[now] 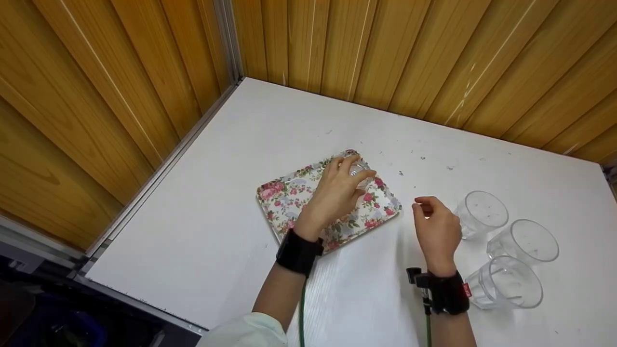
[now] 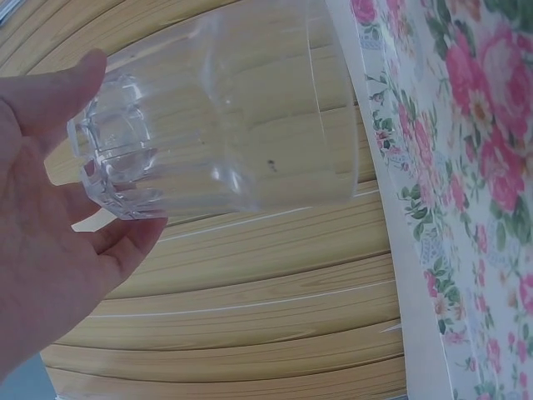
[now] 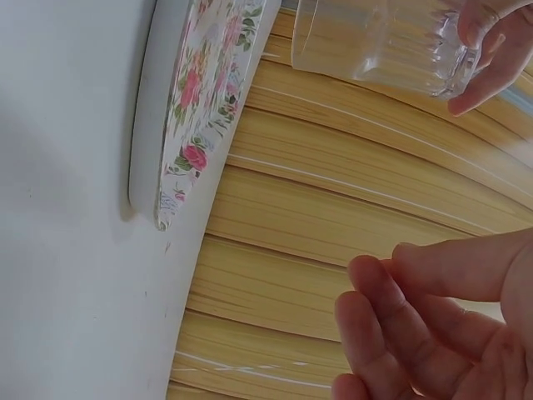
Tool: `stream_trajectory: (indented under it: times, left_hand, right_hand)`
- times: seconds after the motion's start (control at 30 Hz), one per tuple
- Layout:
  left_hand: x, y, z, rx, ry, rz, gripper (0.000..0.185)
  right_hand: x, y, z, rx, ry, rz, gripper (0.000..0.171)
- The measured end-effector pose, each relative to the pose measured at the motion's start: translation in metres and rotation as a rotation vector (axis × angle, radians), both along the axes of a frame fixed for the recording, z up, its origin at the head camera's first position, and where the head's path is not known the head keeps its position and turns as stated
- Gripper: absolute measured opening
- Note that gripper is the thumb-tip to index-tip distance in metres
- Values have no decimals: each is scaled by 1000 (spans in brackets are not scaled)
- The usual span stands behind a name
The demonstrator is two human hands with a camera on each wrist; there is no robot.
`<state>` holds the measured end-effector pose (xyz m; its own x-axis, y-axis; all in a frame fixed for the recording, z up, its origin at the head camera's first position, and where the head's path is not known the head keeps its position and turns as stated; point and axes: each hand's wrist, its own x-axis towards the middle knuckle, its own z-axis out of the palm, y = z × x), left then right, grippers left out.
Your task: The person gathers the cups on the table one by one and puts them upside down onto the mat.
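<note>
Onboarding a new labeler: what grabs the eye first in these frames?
The floral tray in the middle of the white table, with the left hand holding a clear glass upside down over it. Next, three more clear glasses clustered at the right, beside the right hand, which holds nothing.

White table [image 1: 241, 193]: floral tray [image 1: 284, 200], three clear cups [image 1: 523, 241].

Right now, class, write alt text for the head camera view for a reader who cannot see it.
A left hand holds a clear plastic tumbler over a rectangular rose-patterned tray on a white table. The empty right hand hovers beside three more clear tumblers.
</note>
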<state>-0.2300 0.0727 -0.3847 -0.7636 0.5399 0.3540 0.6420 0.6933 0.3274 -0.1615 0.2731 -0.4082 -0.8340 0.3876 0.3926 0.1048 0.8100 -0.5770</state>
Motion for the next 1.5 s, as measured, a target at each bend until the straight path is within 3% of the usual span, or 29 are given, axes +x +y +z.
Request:
stream_trajectory:
  times: [0.57,0.93,1.5]
  left_hand:
    - [-2,-2,0,10,-20,12,41]
    - [-3,-2,0,-31,-17,30,41]
    - [-3,-5,-1,-39,-46,37,41]
  right_hand:
    - [1,4,0,21,-19,-25,13]
    - [3,5,2,24,-13,-30,12]
    - [7,11,6,14,-87,-56,15]
